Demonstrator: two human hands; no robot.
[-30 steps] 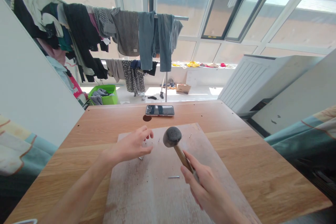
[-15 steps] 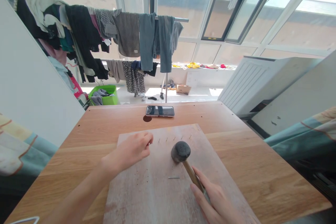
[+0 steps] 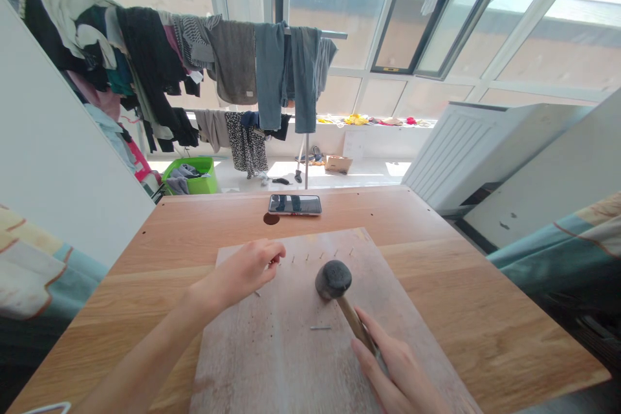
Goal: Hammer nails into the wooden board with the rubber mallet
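The right hand [image 3: 394, 354] is wrapped around the handle of a hammer [image 3: 334, 280], whose dark head lies ahead of that hand and to its left, over the board [image 3: 301, 372]; whether the head touches the board is hard to tell. The left hand [image 3: 246, 270] is above the board's far left part with its fingers curled in and nearly closed; whether they pinch anything cannot be made out. Just right of its fingertips, a row of thin nails [image 3: 321, 256] stands up from the board, running ahead of the hammer head. A larger loose nail [image 3: 320, 328] lies flat between the hands, nearer the right one. Beyond both hands, a phone [image 3: 295, 204] lies on the table [image 3: 436, 272] under the board.
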